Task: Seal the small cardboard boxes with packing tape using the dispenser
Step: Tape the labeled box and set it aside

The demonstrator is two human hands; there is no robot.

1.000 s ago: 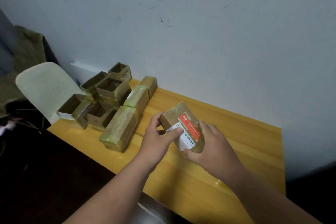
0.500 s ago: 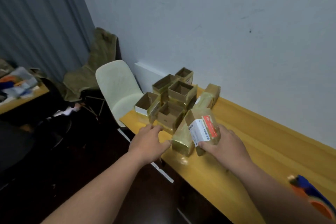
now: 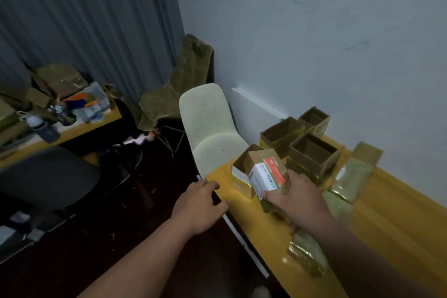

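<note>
My right hand grips a taped cardboard box with a white and red label, held just above the yellow table near its left end. Off the table's left edge, my left hand hovers with loosely bent fingers and holds nothing. Several open-topped small boxes cluster at the table's far left corner. Sealed boxes wrapped in glossy tape lie in a row beside them, and one more lies under my right forearm. No tape dispenser shows in this frame.
A pale plastic chair stands against the table's left end, with an olive cloth draped behind it. A dark office chair and a second cluttered table stand at the left, before a grey curtain. The floor is dark.
My left hand has let go of the labelled box and moved left off the table edge. My right hand carried the box left toward the open boxes. The view swung left.
</note>
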